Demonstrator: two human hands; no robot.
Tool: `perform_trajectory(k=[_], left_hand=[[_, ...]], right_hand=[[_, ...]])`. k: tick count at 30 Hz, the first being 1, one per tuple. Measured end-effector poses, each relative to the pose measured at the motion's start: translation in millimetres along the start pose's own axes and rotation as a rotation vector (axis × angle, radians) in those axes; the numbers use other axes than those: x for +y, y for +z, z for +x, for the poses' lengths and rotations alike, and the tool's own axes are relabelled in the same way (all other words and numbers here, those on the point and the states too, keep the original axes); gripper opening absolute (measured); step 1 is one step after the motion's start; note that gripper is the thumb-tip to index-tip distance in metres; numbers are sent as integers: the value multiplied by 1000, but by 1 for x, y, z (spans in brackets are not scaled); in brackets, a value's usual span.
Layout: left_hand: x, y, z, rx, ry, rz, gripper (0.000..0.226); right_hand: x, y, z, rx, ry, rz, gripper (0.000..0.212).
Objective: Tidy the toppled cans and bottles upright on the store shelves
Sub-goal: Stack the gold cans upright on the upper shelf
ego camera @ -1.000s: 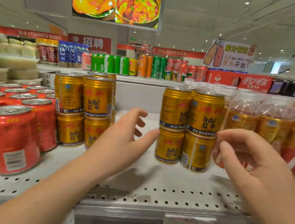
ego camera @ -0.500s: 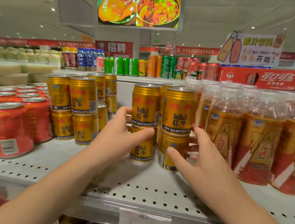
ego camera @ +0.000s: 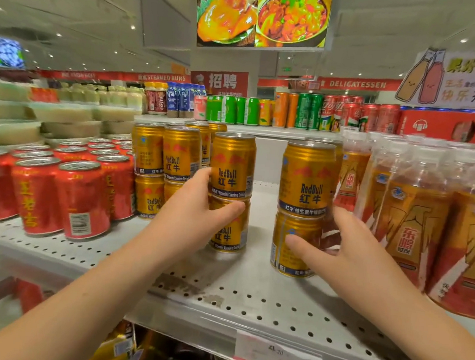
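Note:
Two stacks of gold Red Bull cans stand upright on the white perforated shelf (ego camera: 248, 301), each two cans high, with a gap between them. My left hand (ego camera: 196, 213) wraps the lower can of the left stack (ego camera: 227, 233), thumb across its front; the upper can (ego camera: 233, 165) rests on it. My right hand (ego camera: 339, 246) holds the lower can of the right stack (ego camera: 294, 242), thumb on the front and fingers behind; its upper can (ego camera: 306, 180) sits on top.
More stacked gold cans (ego camera: 179, 154) stand just left of my left hand, then rows of red cans (ego camera: 82, 200). Orange drink bottles (ego camera: 410, 229) crowd the right, close behind my right hand. A price label (ego camera: 277, 355) hangs on the shelf's front edge.
The two gold stacks stood side by side; now they are apart. My left hand has drawn its stack leftward, toward the other gold cans, and both hands have closed on the lower cans.

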State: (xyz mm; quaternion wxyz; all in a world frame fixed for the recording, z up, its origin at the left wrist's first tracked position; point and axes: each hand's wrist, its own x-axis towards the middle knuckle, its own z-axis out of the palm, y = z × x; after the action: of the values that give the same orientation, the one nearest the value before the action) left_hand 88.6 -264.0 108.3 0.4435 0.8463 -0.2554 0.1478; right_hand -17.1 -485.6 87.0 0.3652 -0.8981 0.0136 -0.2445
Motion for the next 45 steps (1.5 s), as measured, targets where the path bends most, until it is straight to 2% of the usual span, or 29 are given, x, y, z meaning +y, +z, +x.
perform_trajectory(k=[4,9,17,20,28,30,31,33,34,36,38,40,42,45], left_hand=[[-5,13,16,13,37,-4,62],[-16,28,49,-27,-39,-121,58],[-24,46,68,1,-106,-259,65],[-25,49,66,7,-101,-232,70],[-22,43,49,-7,-142,-131,66],[-26,34,34,-35,-47,-5,60],[-29,28,25,-54,3,57,59],[-39,17,7,-104,50,161,56],[-43,11,1,-124,58,217,50],[-50,-2,-6,-149,77,296,32],[-54,-15,-8,-157,96,311,19],[-57,-26,-9,-154,110,347,15],[-63,-34,-10,-130,135,424,16],[-74,-43,-9,-80,162,529,20]], right_hand=[[-9,10,1,-1,-5,54,47],[-13,19,-6,56,-12,88,44],[-13,26,-10,111,-14,127,38],[-12,26,-10,116,3,82,40],[-19,22,-16,101,34,12,45],[-21,18,-25,208,-44,-89,55],[-23,16,-30,312,-126,-114,50],[-37,19,-41,429,-281,-97,25],[-45,24,-45,423,-343,-93,19],[-57,42,-47,249,-353,-45,23],[-71,64,-34,7,-217,24,37],[-77,84,-9,-131,-35,-4,56],[-79,98,19,-144,54,-100,65],[-81,116,48,-56,97,-161,65]])
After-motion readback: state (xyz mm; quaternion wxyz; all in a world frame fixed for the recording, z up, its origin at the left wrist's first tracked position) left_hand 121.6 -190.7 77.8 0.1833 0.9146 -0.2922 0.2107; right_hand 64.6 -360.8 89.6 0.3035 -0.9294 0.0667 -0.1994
